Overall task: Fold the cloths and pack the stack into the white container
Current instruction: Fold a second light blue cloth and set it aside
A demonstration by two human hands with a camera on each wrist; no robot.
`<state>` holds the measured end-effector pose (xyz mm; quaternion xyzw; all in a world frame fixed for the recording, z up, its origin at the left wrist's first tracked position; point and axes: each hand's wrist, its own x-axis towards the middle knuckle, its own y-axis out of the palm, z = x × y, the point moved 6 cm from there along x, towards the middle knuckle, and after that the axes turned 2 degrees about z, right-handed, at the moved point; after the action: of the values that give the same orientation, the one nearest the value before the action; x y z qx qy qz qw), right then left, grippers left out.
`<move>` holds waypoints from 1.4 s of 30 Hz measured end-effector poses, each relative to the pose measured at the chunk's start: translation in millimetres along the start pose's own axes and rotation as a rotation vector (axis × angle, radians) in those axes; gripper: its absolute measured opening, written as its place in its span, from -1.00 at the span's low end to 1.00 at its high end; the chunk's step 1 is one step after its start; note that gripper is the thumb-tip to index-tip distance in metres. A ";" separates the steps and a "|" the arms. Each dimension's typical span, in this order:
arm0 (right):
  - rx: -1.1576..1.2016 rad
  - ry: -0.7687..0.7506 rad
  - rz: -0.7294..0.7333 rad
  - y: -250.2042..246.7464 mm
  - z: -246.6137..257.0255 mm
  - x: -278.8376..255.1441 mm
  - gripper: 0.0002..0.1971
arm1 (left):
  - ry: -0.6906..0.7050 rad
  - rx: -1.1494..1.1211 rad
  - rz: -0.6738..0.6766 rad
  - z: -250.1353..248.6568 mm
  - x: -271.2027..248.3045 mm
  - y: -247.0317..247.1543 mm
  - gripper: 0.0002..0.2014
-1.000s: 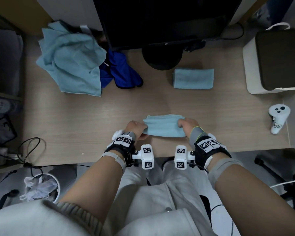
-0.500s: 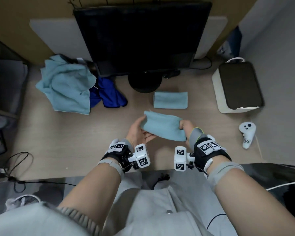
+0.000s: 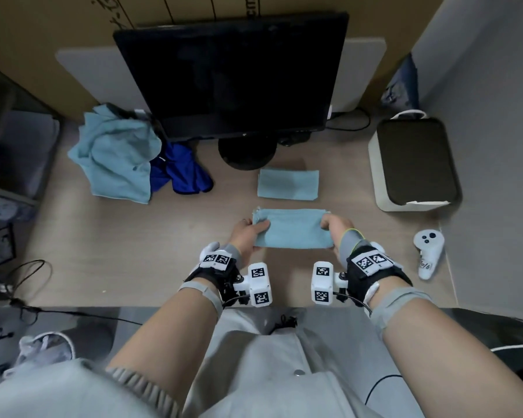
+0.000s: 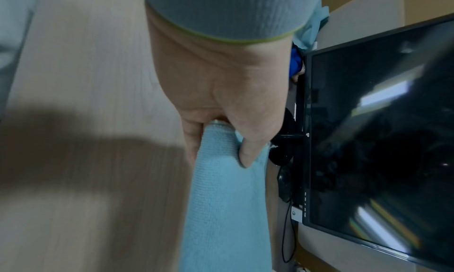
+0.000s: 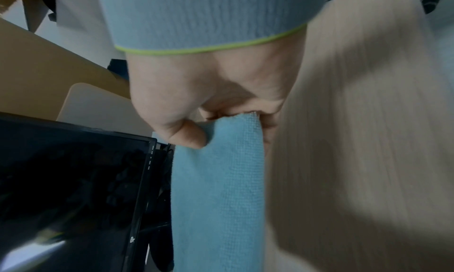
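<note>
A folded light-blue cloth (image 3: 293, 228) hangs above the desk between both hands. My left hand (image 3: 249, 233) pinches its left end, thumb on top (image 4: 248, 155). My right hand (image 3: 332, 229) pinches its right end, thumb over the cloth (image 5: 189, 136). The same cloth (image 4: 226, 208) (image 5: 218, 188) stretches away from each wrist. Just behind it a second folded light-blue cloth (image 3: 288, 184) lies flat on the desk. A heap of unfolded light-blue cloths (image 3: 118, 158) and a dark-blue cloth (image 3: 181, 173) sit at the back left. The white container (image 3: 378, 173) with a dark inside stands at the right.
A black monitor (image 3: 230, 76) on a round stand (image 3: 247, 152) fills the back of the wooden desk (image 3: 103, 251). A white handheld controller (image 3: 427, 251) lies near the right edge. Cables (image 3: 27, 276) trail off the left front corner.
Both hands lifted the folded cloth off the desk and carried it away from me toward the other folded cloth; it is now held level and stretched flat. The head view tilted up.
</note>
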<state>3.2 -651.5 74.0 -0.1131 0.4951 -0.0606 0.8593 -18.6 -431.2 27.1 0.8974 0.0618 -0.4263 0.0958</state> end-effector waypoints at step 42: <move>-0.221 0.048 -0.071 28.6 97.0 156.0 -0.75 | 0.059 0.660 -0.262 -114.3 155.3 -0.8 -0.78</move>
<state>165.2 -644.5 -16.8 -0.2232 0.5147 -0.0388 0.8269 165.0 -400.2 -23.0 0.8763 0.0380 -0.4059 -0.2566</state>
